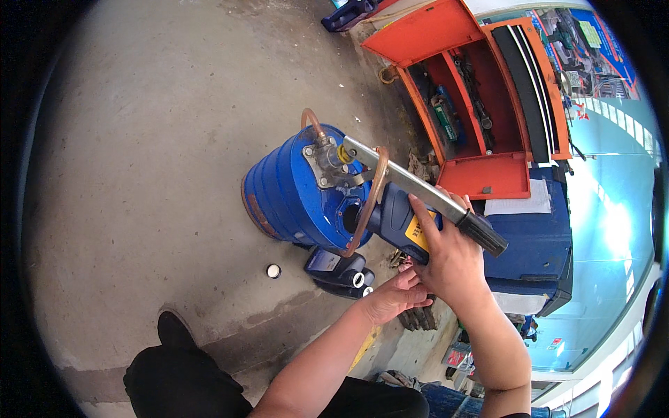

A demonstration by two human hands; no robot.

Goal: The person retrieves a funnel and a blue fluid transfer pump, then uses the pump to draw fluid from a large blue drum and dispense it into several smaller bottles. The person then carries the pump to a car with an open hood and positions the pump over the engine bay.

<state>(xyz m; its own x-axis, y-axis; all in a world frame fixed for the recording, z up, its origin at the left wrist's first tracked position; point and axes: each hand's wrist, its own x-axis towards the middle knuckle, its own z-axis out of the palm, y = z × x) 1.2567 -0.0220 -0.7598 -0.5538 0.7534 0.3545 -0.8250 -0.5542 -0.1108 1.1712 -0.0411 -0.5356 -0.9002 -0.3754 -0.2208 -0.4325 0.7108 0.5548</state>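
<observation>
My right hand (449, 258) is wrapped round a dark blue oil bottle (396, 216) with a yellow label. The bottle is tipped, its neck at the round opening in the top of a blue metal drum (282, 184). My left hand (397, 298) is just below, close to the bottle's base and my right wrist; its fingers are partly spread and I see nothing in them. A hand pump (326, 161) is bolted to the drum's top. Its metal lever (411, 182) with a black grip passes over the bottle, and a brownish hose (371, 205) loops in front of the bottle's neck.
Dark bottles (338, 270) with white mouths lie against the drum's near side. A small round cap (273, 270) is on the concrete floor. An orange tool cabinet (463, 104) stands open at the upper right, above a blue cabinet (533, 240). My dark shoe (174, 331) is at lower left.
</observation>
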